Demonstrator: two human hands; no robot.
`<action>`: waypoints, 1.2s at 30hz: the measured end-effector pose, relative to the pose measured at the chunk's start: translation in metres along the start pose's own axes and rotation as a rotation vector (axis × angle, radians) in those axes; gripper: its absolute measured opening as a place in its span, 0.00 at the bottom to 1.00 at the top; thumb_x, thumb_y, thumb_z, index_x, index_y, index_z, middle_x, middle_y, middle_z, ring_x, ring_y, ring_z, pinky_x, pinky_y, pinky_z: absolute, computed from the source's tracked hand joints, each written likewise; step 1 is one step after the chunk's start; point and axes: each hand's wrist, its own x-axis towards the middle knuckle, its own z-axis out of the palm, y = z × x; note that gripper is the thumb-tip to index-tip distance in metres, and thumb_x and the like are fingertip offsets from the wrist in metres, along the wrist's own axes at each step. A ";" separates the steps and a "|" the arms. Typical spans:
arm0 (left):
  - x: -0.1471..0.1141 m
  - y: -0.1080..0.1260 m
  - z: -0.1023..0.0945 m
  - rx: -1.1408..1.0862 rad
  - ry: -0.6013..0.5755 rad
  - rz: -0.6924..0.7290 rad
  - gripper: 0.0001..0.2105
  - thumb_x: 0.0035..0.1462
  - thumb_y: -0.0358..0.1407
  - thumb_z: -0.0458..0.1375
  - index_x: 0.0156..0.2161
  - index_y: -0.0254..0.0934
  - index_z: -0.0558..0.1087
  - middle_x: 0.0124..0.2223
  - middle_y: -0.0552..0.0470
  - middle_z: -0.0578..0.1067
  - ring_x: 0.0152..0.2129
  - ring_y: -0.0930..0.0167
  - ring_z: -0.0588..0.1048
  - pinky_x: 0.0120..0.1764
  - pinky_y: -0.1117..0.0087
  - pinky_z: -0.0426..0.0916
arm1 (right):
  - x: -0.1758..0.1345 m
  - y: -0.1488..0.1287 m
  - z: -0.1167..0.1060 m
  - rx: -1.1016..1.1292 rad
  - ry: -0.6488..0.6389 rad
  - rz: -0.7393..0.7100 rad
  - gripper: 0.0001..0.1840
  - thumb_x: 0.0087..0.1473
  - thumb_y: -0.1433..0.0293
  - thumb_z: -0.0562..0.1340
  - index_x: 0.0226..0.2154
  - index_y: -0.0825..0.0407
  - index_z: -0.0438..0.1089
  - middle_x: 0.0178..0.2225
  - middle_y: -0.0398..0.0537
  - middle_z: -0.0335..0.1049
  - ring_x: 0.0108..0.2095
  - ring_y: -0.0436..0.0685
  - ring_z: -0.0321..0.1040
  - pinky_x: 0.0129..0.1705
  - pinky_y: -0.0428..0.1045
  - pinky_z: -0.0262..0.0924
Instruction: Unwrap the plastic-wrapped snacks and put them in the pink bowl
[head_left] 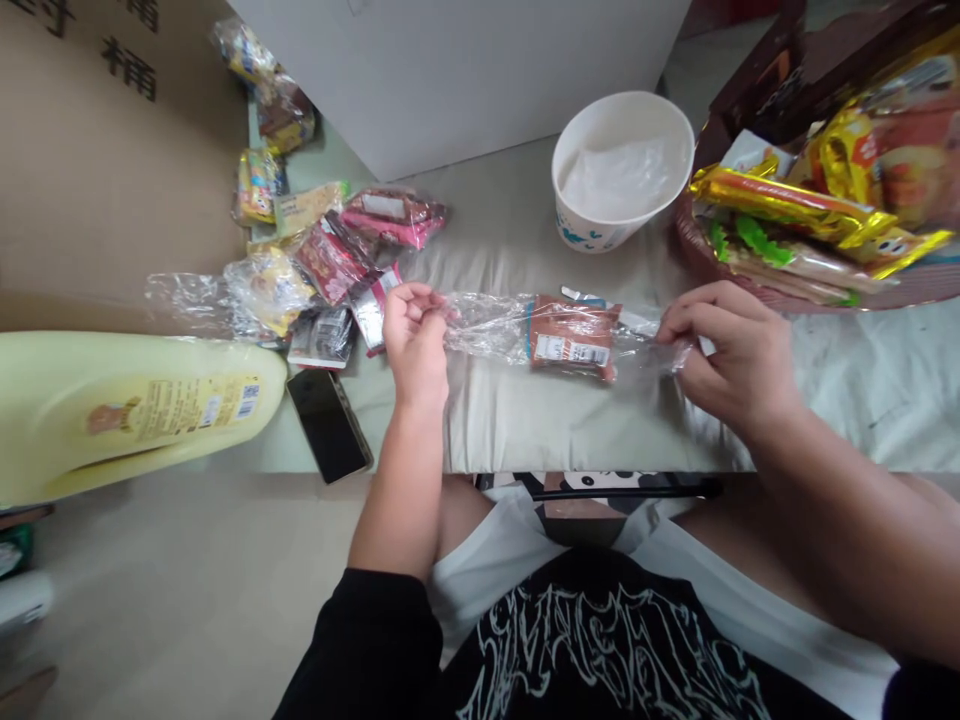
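A stretch of clear plastic wrap [487, 325] runs between my two hands. Inside or under its middle lies a small brown snack packet [574, 335] with a white barcode label. My left hand [416, 335] pinches the left end of the wrap, and my right hand [724, 350] pinches the right end. Partly hidden behind the packet is a small blue and white piece [583, 297]. Just left of my left hand sit several wrapped snack packets, among them a dark red one [335, 257] and a pink and brown one [395, 215].
A paper bucket [622, 225] with crumpled clear plastic inside stands behind the wrap. The dark red basket [694, 235] at right holds several snacks. A phone [328, 425] lies near the table edge, beside a pale yellow container [150, 400]. Cardboard [112, 180] and a white box [465, 80] stand behind.
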 end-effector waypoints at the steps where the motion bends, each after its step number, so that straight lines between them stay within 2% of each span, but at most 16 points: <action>1: 0.000 0.000 -0.001 0.022 0.016 0.039 0.13 0.48 0.32 0.61 0.40 0.44 0.68 0.36 0.54 0.73 0.29 0.73 0.74 0.28 0.73 0.69 | -0.001 -0.003 -0.003 0.007 0.023 0.013 0.14 0.53 0.79 0.55 0.27 0.46 0.70 0.34 0.50 0.75 0.34 0.59 0.72 0.35 0.56 0.64; 3: -0.003 0.003 -0.002 0.091 0.032 0.155 0.12 0.50 0.32 0.61 0.41 0.43 0.69 0.38 0.53 0.72 0.34 0.71 0.75 0.36 0.70 0.72 | -0.003 -0.009 -0.009 0.004 0.085 -0.025 0.14 0.57 0.77 0.53 0.30 0.45 0.70 0.35 0.52 0.75 0.35 0.60 0.72 0.37 0.58 0.64; 6: -0.010 0.011 -0.004 0.314 -0.065 0.422 0.11 0.51 0.35 0.63 0.42 0.42 0.72 0.47 0.49 0.72 0.48 0.63 0.74 0.52 0.59 0.72 | -0.006 -0.020 -0.014 0.024 0.124 -0.276 0.07 0.62 0.68 0.55 0.37 0.43 0.69 0.35 0.51 0.73 0.36 0.62 0.72 0.39 0.60 0.65; 8: -0.015 0.015 -0.006 0.510 -0.183 0.601 0.11 0.52 0.37 0.64 0.42 0.42 0.75 0.52 0.47 0.72 0.53 0.58 0.72 0.58 0.53 0.68 | -0.009 -0.024 -0.013 -0.003 0.036 -0.408 0.06 0.62 0.64 0.60 0.42 0.43 0.69 0.37 0.50 0.75 0.39 0.62 0.73 0.41 0.59 0.66; 10: -0.017 0.017 -0.006 0.665 -0.283 0.696 0.13 0.55 0.39 0.64 0.46 0.42 0.75 0.54 0.45 0.73 0.54 0.57 0.72 0.59 0.51 0.67 | -0.011 -0.023 -0.008 -0.112 -0.085 -0.405 0.12 0.60 0.66 0.64 0.48 0.45 0.69 0.44 0.51 0.78 0.45 0.64 0.74 0.43 0.59 0.67; 13: -0.016 0.015 -0.006 0.776 -0.392 0.697 0.15 0.61 0.39 0.62 0.52 0.40 0.73 0.53 0.44 0.77 0.53 0.59 0.74 0.56 0.54 0.70 | -0.014 -0.014 0.001 -0.288 -0.147 -0.313 0.15 0.61 0.69 0.65 0.51 0.49 0.70 0.47 0.55 0.78 0.45 0.66 0.74 0.42 0.58 0.66; 15: -0.014 0.012 -0.005 0.800 -0.437 0.698 0.08 0.63 0.37 0.61 0.47 0.40 0.75 0.48 0.47 0.80 0.50 0.62 0.76 0.55 0.56 0.70 | -0.015 -0.006 0.004 -0.313 -0.119 -0.288 0.12 0.62 0.71 0.64 0.48 0.49 0.72 0.43 0.52 0.78 0.39 0.63 0.74 0.38 0.56 0.64; 18: -0.013 0.010 -0.001 0.795 -0.468 0.732 0.04 0.66 0.35 0.59 0.38 0.40 0.75 0.41 0.51 0.81 0.45 0.65 0.78 0.51 0.59 0.71 | -0.014 0.000 0.003 -0.278 -0.057 -0.294 0.09 0.63 0.75 0.62 0.44 0.47 0.73 0.37 0.48 0.78 0.34 0.57 0.71 0.35 0.53 0.63; 21: -0.012 0.009 0.001 0.786 -0.471 0.740 0.07 0.69 0.37 0.56 0.38 0.40 0.74 0.40 0.50 0.81 0.40 0.66 0.78 0.44 0.62 0.70 | -0.011 -0.004 -0.001 -0.200 0.027 -0.307 0.09 0.61 0.77 0.64 0.42 0.48 0.75 0.36 0.48 0.77 0.33 0.57 0.71 0.35 0.53 0.64; 25: -0.010 0.010 0.003 0.776 -0.457 0.703 0.13 0.72 0.40 0.49 0.38 0.40 0.71 0.38 0.48 0.80 0.39 0.67 0.77 0.44 0.63 0.70 | -0.009 -0.015 -0.006 -0.092 0.097 -0.212 0.12 0.60 0.78 0.63 0.39 0.44 0.76 0.35 0.48 0.76 0.34 0.58 0.73 0.34 0.54 0.66; 28: -0.010 0.008 0.003 0.762 -0.432 0.672 0.11 0.70 0.44 0.53 0.45 0.40 0.71 0.48 0.44 0.79 0.49 0.63 0.77 0.53 0.59 0.69 | -0.008 -0.017 -0.009 -0.091 0.103 -0.153 0.11 0.62 0.77 0.61 0.39 0.43 0.74 0.36 0.48 0.76 0.35 0.59 0.75 0.34 0.54 0.68; 30: -0.010 0.005 0.003 0.775 -0.370 0.639 0.18 0.65 0.48 0.60 0.53 0.39 0.70 0.58 0.39 0.75 0.57 0.59 0.73 0.59 0.56 0.67 | -0.008 -0.015 -0.010 -0.151 0.077 -0.138 0.08 0.62 0.73 0.61 0.41 0.44 0.74 0.37 0.51 0.76 0.36 0.61 0.75 0.36 0.56 0.69; 31: -0.010 0.004 0.003 0.790 -0.338 0.615 0.22 0.62 0.49 0.63 0.54 0.38 0.70 0.58 0.39 0.75 0.58 0.58 0.73 0.59 0.55 0.67 | -0.008 -0.014 -0.010 -0.189 0.052 -0.131 0.07 0.62 0.71 0.62 0.42 0.46 0.74 0.36 0.52 0.77 0.36 0.62 0.74 0.36 0.56 0.68; 32: -0.011 0.004 0.003 0.810 -0.318 0.589 0.21 0.62 0.47 0.64 0.53 0.37 0.71 0.56 0.39 0.76 0.55 0.58 0.75 0.57 0.56 0.69 | -0.008 -0.012 -0.010 -0.220 0.033 -0.127 0.07 0.61 0.68 0.62 0.42 0.47 0.74 0.35 0.52 0.77 0.34 0.61 0.74 0.35 0.56 0.67; 35: -0.012 0.006 0.003 0.839 -0.310 0.554 0.05 0.66 0.38 0.60 0.41 0.38 0.75 0.39 0.48 0.80 0.38 0.66 0.78 0.44 0.64 0.73 | -0.011 -0.008 -0.010 -0.268 -0.079 -0.051 0.11 0.62 0.63 0.61 0.43 0.51 0.75 0.30 0.48 0.75 0.28 0.57 0.71 0.28 0.52 0.59; 36: -0.013 0.008 0.003 0.826 -0.307 0.564 0.05 0.66 0.35 0.58 0.38 0.38 0.75 0.36 0.50 0.80 0.35 0.68 0.78 0.40 0.66 0.72 | -0.012 -0.008 -0.010 -0.274 -0.102 -0.024 0.12 0.62 0.62 0.61 0.43 0.51 0.75 0.28 0.47 0.75 0.26 0.56 0.70 0.27 0.51 0.56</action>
